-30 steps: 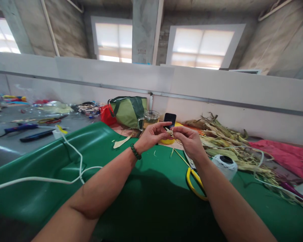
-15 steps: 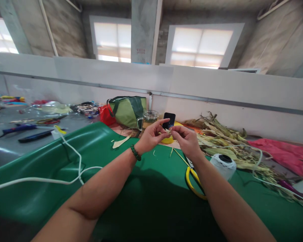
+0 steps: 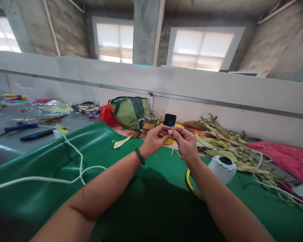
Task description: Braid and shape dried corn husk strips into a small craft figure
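Note:
A small pale piece (image 3: 170, 132), looking like folded corn husk, is pinched between my two hands above the far part of the green mat (image 3: 151, 188). My left hand (image 3: 154, 139), with a dark green bead bracelet (image 3: 139, 156) on the wrist, grips its left side with thumb and fingers. On the other side my right hand (image 3: 187, 143) closes thumb and fingertips on it. Below my right forearm show yellow scissor handles (image 3: 190, 185), partly hidden. A white spool of thread (image 3: 222, 169) stands right of that forearm.
Behind my hands are a glass mug (image 3: 150, 121), a propped phone (image 3: 170, 120) and a green bag (image 3: 131, 112). Dried corn husks (image 3: 222, 141) and pink cloth (image 3: 282, 156) lie right. A white cable (image 3: 73, 148) crosses the mat at left; a blue glue gun (image 3: 21, 126) lies beyond.
My left index finger, stretched out before, has bent down onto the pale piece. Both hands have come closer together, and my right forearm covers more of the scissors.

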Tool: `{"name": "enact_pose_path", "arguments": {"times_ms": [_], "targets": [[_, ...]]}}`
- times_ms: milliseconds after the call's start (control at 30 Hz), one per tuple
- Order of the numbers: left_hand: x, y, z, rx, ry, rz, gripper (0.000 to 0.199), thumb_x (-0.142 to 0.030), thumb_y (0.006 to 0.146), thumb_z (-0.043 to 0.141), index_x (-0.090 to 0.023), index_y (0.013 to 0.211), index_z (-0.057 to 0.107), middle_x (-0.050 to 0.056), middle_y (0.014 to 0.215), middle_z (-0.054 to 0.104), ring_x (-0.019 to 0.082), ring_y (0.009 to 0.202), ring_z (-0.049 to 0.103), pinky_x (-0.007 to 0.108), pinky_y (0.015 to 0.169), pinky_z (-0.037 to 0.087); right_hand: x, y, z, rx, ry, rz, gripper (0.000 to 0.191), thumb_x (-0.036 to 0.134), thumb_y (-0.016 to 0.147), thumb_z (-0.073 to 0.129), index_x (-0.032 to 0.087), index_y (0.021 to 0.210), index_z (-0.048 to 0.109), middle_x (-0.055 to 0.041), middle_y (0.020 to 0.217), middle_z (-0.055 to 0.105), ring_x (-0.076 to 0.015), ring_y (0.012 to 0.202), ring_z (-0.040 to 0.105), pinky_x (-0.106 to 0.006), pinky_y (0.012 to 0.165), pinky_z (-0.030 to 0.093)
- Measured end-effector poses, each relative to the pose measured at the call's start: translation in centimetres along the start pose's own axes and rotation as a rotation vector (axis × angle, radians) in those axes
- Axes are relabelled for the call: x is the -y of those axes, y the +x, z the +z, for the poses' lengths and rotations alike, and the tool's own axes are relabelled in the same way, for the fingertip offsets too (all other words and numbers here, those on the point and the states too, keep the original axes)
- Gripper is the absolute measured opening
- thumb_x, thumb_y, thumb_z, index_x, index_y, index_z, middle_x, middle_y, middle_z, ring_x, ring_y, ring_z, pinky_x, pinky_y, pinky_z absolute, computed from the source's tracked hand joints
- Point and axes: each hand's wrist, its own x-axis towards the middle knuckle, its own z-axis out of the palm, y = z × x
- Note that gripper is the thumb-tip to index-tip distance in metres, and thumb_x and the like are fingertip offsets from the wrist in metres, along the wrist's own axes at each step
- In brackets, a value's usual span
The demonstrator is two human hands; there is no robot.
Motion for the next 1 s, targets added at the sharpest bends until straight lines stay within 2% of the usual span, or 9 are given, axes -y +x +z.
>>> {"name": "enact_pose_path", "arguments": {"times_ms": [167, 367, 533, 733, 900, 1000], "targets": [[-0.3, 0.0, -0.2, -0.001, -0.084, -0.021, 0.031, -0.036, 0.070, 0.071, -0.012, 0.091, 0.069, 0.004, 0.075, 0.068, 0.012, 0.066, 0.060, 0.023, 0.061, 0.049, 0.5, -0.2, -0.1, 0.007, -0.100, -0.045, 0.020, 0.035, 0.068, 0.065, 0.018, 0.077, 0.065, 0.0022, 0.060, 0.060, -0.0109, 0.055, 0.051, -0.026, 0.056, 0.045], [0.2, 0.3, -0.3, -0.023, -0.141, -0.068, 0.037, -0.040, 0.064, 0.076, -0.012, 0.087, 0.070, -0.003, 0.054, 0.058, 0.006, 0.049, 0.049, 0.019, 0.049, 0.041, 0.3, -0.4, 0.3, 0.003, -0.100, -0.051, 0.019, 0.035, 0.067, 0.066, 0.018, 0.076, 0.064, -0.0004, 0.068, 0.066, -0.0134, 0.061, 0.058, -0.029, 0.062, 0.048], [0.2, 0.5, -0.7, -0.011, -0.082, -0.070, 0.038, -0.041, 0.061, 0.078, -0.011, 0.084, 0.074, 0.004, 0.067, 0.070, 0.011, 0.057, 0.058, 0.022, 0.055, 0.046, 0.1, 0.0, 0.0, -0.026, 0.010, -0.021, 0.030, 0.035, 0.059, 0.075, 0.021, 0.073, 0.053, 0.0055, 0.057, 0.058, -0.0104, 0.052, 0.052, -0.025, 0.055, 0.044], [-0.5, 0.6, -1.4, 0.044, -0.123, -0.121, 0.033, -0.038, 0.058, 0.080, -0.013, 0.080, 0.076, 0.006, 0.075, 0.074, 0.014, 0.065, 0.064, 0.025, 0.063, 0.053, 0.4, 0.1, -0.4, 0.050, 0.001, -0.067, 0.042, 0.035, 0.060, 0.078, 0.023, 0.065, 0.038, 0.0052, 0.061, 0.057, -0.0095, 0.054, 0.050, -0.024, 0.054, 0.042], [-0.6, 0.8, -1.9, 0.099, -0.206, -0.264, 0.035, -0.037, 0.058, 0.081, -0.013, 0.082, 0.076, 0.006, 0.072, 0.073, 0.013, 0.064, 0.065, 0.025, 0.064, 0.054, 0.3, 0.2, -0.7, 0.118, -0.046, -0.093, 0.038, 0.038, 0.064, 0.075, 0.022, 0.068, 0.041, 0.0034, 0.064, 0.058, -0.0108, 0.057, 0.052, -0.025, 0.055, 0.043], [-0.6, 0.9, -2.0, 0.098, -0.222, -0.286, 0.036, -0.038, 0.058, 0.081, -0.012, 0.082, 0.075, 0.004, 0.064, 0.070, 0.010, 0.058, 0.061, 0.023, 0.060, 0.052, 0.4, 0.4, -1.0, 0.150, -0.102, -0.114, 0.036, 0.038, 0.065, 0.075, 0.022, 0.067, 0.043, 0.0026, 0.065, 0.058, -0.0103, 0.057, 0.051, -0.024, 0.055, 0.042]]}}
